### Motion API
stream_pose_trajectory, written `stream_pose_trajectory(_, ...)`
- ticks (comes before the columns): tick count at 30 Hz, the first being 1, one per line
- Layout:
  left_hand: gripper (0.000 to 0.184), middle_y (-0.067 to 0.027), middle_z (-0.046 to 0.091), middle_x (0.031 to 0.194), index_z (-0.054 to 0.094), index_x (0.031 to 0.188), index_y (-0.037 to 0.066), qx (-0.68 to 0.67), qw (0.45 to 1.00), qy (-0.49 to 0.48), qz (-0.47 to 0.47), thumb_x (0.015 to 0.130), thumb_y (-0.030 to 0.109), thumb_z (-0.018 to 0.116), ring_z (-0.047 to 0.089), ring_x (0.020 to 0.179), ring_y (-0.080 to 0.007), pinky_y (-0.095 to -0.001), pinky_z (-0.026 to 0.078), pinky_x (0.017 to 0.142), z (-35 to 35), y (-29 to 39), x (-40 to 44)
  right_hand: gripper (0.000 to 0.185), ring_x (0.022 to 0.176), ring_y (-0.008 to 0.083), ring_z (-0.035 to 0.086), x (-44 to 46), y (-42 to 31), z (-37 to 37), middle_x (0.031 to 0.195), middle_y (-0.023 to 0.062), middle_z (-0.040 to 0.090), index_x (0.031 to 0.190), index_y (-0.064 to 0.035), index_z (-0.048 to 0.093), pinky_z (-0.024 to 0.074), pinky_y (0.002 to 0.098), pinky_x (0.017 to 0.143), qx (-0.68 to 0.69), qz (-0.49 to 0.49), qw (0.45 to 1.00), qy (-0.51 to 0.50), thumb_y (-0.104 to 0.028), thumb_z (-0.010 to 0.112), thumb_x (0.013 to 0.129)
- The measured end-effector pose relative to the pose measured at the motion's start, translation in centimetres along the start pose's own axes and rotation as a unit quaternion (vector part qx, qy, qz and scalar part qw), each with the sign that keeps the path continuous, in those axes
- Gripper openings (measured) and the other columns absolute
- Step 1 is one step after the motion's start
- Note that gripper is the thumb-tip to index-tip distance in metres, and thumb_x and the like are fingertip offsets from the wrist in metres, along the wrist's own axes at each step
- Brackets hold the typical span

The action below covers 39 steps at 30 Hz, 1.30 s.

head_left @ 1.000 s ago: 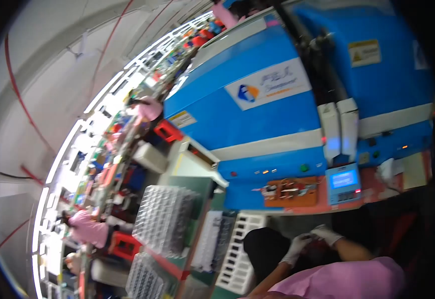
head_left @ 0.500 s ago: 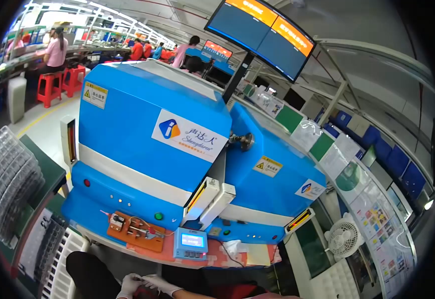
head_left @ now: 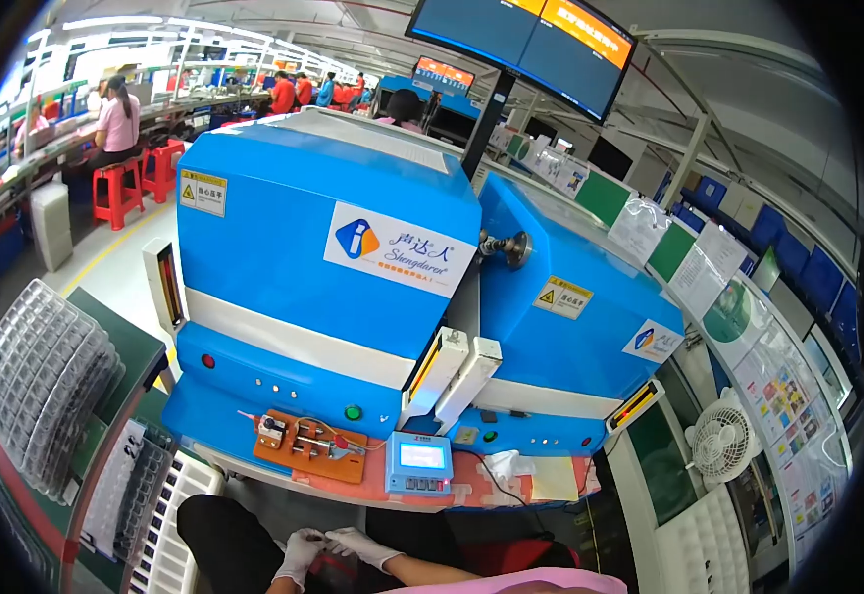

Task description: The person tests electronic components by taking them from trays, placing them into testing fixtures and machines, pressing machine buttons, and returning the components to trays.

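Note:
My left hand [head_left: 300, 554], in a white glove, is low in the view above my lap, its fingers closed and bent inward. Close beside it, my right hand [head_left: 362, 545], also gloved in white, has its fingers pressed together, with the tips meeting those of the left. Whatever is between the fingertips is too small to make out. Beyond the hands, on the bench edge, sit an orange fixture [head_left: 310, 447] with metal clamps and wires, and a small blue control box [head_left: 419, 463] with a lit screen.
Two blue machines [head_left: 283, 257] [head_left: 570, 327] fill the middle. Stacked clear plastic trays [head_left: 46, 386] stand at the left, above a white slotted crate [head_left: 176, 530]. A white fan [head_left: 724, 443] is at the right. A crumpled white tissue [head_left: 504, 464] lies on the bench. Other people sit far off.
The camera view has shifted, so the machines and bench appear further right. My hands stay together over my lap and appear slightly higher. The control box's screen display looks different.

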<state>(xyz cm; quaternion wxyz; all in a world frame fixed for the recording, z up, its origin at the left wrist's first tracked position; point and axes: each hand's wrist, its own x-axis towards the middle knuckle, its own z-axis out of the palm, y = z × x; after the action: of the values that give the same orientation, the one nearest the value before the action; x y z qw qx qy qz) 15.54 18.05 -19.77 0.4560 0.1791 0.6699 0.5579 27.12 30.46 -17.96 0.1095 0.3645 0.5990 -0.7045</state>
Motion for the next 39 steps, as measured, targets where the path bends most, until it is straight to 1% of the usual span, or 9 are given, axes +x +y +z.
stream_pose_trajectory(4,0.013,-0.0026,0.059,0.069,0.061,0.087,0.000,-0.123,0.991,0.051,-0.007,0.075,-0.005,0.064,0.056,0.061,-0.0117,-0.0266,0.046,0.054,-0.2,0.1,0.4,0.044,0.071,0.0116,0.056,0.4,0.7,-0.1,0.083,0.0006,0.064,0.102,-0.0085,0.064,0.0425,0.0252,0.062,-0.001,-0.034,0.999,0.003,-0.049,0.050,0.091)
stream_pose_trajectory(8,0.007,-0.0006,0.054,0.066,0.057,0.088,0.000,-0.258,0.966,-0.006,0.030,0.083,-0.004,0.054,0.049,0.055,-0.0101,-0.0236,0.038,0.048,-1.2,2.6,-0.4,0.044,0.060,0.0090,0.047,-2.4,-2.5,0.5,0.070,-0.0038,0.055,0.083,-0.0097,0.063,0.0372,0.0235,0.055,-0.020,-0.090,0.996,0.015,-0.047,0.042,0.094)
stream_pose_trajectory(9,0.006,-0.0005,0.054,0.066,0.057,0.090,0.000,-0.296,0.954,-0.016,0.049,0.084,-0.002,0.056,0.049,0.056,-0.0097,-0.0230,0.038,0.049,-1.3,2.0,0.0,0.045,0.060,0.0098,0.047,-2.9,-3.3,0.3,0.071,-0.0025,0.054,0.087,-0.0093,0.062,0.0376,0.0241,0.055,-0.024,-0.086,0.996,-0.008,-0.049,0.042,0.093)
stream_pose_trajectory(10,0.014,-0.0018,0.058,0.073,0.058,0.099,-0.001,-0.167,0.974,0.006,0.150,0.085,0.002,0.060,0.052,0.061,-0.0095,-0.0221,0.041,0.052,-1.5,-3.1,2.7,0.047,0.061,0.0106,0.051,-3.8,-4.3,0.7,0.070,0.0011,0.058,0.086,-0.0058,0.062,0.0395,0.0251,0.054,-0.017,-0.061,0.998,0.009,-0.048,0.043,0.093)
stream_pose_trajectory(11,0.026,-0.0031,0.062,0.084,0.057,0.109,-0.001,-0.375,0.926,0.040,0.005,0.085,0.005,0.063,0.055,0.066,-0.0093,-0.0217,0.044,0.056,-1.1,2.8,-0.6,0.046,0.058,0.0118,0.046,-3.4,-3.9,0.8,0.072,0.0000,0.055,0.093,-0.0060,0.061,0.0443,0.0305,0.043,0.002,-0.067,0.998,0.014,-0.049,0.047,0.089)
stream_pose_trajectory(13,0.037,-0.0082,0.060,0.113,0.052,0.121,0.001,-0.387,0.920,0.053,-0.013,0.086,0.008,0.062,0.060,0.097,-0.0158,-0.0289,0.050,0.082,-1.6,5.2,-2.2,0.046,0.059,0.0120,0.049,-1.3,-1.8,0.5,0.074,0.0013,0.058,0.099,-0.0043,0.062,0.0447,0.0266,0.047,0.013,-0.042,0.999,0.022,-0.047,0.051,0.087)
stream_pose_trajectory(17,0.031,-0.0101,0.061,0.111,0.052,0.118,0.002,-0.488,0.872,0.040,0.006,0.087,0.003,0.059,0.062,0.091,-0.0150,-0.0259,0.052,0.078,-2.7,7.6,-3.1,0.044,0.063,0.0091,0.053,-1.5,-2.7,0.4,0.081,0.0030,0.063,0.105,-0.0036,0.064,0.0416,0.0201,0.055,0.023,-0.015,0.999,0.016,-0.043,0.053,0.089)
stream_pose_trajectory(32,0.027,-0.0086,0.063,0.099,0.055,0.112,0.005,-0.487,0.872,0.055,-0.009,0.087,0.001,0.059,0.063,0.083,-0.0148,-0.0238,0.053,0.070,-3.7,6.3,-2.8,0.030,0.061,0.0063,0.053,-0.8,-2.0,0.3,0.081,0.0033,0.066,0.102,-0.0067,0.067,0.0392,0.0177,0.052,0.026,0.009,0.999,0.046,-0.032,0.057,0.089)
stream_pose_trajectory(39,0.029,-0.0055,0.064,0.097,0.058,0.113,0.005,-0.432,0.899,0.064,-0.022,0.085,0.001,0.062,0.062,0.085,-0.0131,-0.0223,0.051,0.073,-3.1,6.4,-2.5,0.030,0.070,0.0076,0.055,-1.7,-2.8,0.5,0.086,0.0036,0.066,0.102,-0.0081,0.066,0.0407,0.0212,0.061,0.014,0.005,0.999,0.033,-0.033,0.058,0.087)
